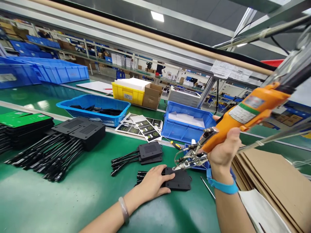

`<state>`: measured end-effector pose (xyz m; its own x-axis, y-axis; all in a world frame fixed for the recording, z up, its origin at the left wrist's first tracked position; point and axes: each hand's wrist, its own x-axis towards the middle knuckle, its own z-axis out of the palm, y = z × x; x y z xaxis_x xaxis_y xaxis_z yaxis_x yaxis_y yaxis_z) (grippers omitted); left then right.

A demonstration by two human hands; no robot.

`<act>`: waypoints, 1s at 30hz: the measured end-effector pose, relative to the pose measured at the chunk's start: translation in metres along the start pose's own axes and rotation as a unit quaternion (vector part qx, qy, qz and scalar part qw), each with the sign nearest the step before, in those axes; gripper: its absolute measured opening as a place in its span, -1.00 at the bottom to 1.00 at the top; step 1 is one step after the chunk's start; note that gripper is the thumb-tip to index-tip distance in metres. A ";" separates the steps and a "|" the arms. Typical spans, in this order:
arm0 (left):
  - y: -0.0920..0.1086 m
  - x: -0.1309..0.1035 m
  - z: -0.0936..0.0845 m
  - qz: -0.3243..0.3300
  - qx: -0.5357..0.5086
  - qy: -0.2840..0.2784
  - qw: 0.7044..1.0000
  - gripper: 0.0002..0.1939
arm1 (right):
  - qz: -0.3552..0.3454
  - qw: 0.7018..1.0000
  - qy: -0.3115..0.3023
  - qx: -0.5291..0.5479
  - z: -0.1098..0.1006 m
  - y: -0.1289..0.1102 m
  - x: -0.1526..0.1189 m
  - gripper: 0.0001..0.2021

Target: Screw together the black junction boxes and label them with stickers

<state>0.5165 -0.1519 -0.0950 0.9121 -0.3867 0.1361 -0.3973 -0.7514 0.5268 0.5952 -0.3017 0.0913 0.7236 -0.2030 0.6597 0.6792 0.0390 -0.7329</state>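
Observation:
My left hand [155, 182] lies flat on a black box with short cables [178, 179] on the green bench mat. My right hand [224, 149] grips an orange electric screwdriver [245, 116] that hangs from above; its metal tip [181, 163] points down at the box's upper edge. A blue wristband sits on my right wrist and a clear bangle on the left. Just behind lies a second stack of black boxes with cables [148, 152].
At left is a larger pile of black boxes with cables [77, 129] and green-topped stacks [21, 121]. Behind stand blue bins [94, 108] [186, 124], a yellow bin [128, 92], label sheets [143, 126] and a small screwdriver [175, 145]. Flat cardboard [274, 181] lies at right.

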 end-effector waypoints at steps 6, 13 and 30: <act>-0.001 0.000 0.005 -0.005 -0.005 0.005 1.000 -0.31 | 0.014 1.000 0.003 0.006 0.004 0.043 -0.018 -0.49; -0.003 0.000 0.007 -0.007 -0.002 -0.003 1.000 -0.31 | 0.057 0.998 -0.026 -0.015 0.002 0.049 -0.032 -0.52; 0.000 0.001 0.005 -0.002 0.011 0.008 1.000 -0.33 | -0.006 1.000 0.012 -0.007 -0.009 -0.001 -0.025 -0.45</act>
<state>0.5171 -0.1552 -0.0992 0.9148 -0.3757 0.1485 -0.3965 -0.7646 0.5081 0.5756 -0.3057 0.0741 0.7122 -0.2277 0.6640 0.6858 0.0233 -0.7275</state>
